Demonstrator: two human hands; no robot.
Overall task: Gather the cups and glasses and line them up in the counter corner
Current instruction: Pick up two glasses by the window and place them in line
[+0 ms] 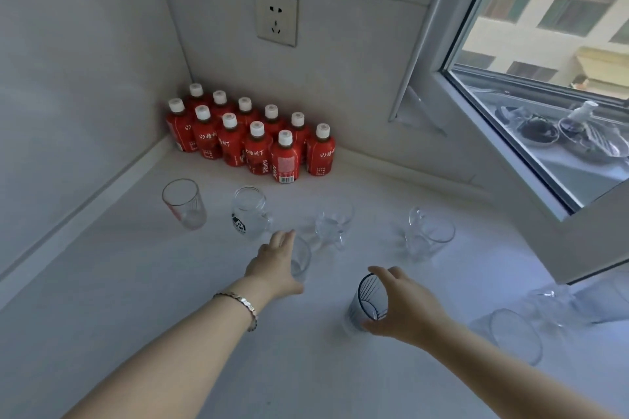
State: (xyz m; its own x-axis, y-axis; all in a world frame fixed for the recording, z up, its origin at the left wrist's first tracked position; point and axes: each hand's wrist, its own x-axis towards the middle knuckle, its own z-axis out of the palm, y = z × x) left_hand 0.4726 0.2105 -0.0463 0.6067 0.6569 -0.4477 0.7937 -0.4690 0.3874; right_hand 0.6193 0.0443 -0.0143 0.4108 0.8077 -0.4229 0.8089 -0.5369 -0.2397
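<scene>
Several clear glasses stand on the white counter point(143, 299). My left hand point(275, 262) wraps around a small clear glass point(301, 260) near the middle. My right hand point(405, 306) grips a dark-lined tumbler point(367, 303) at the front. Further back stand a tall glass with red print point(183, 202), a jar-shaped mug with a black logo point(248, 213), a handled glass cup point(332, 223) and another handled cup point(430, 235). At the right edge are a plain glass point(515, 335) and a stemmed glass point(551, 303).
A block of red bottles with white caps point(252, 136) fills the counter corner against both walls. A wall socket point(277, 17) is above them. An open window frame point(476, 133) juts over the counter's right side.
</scene>
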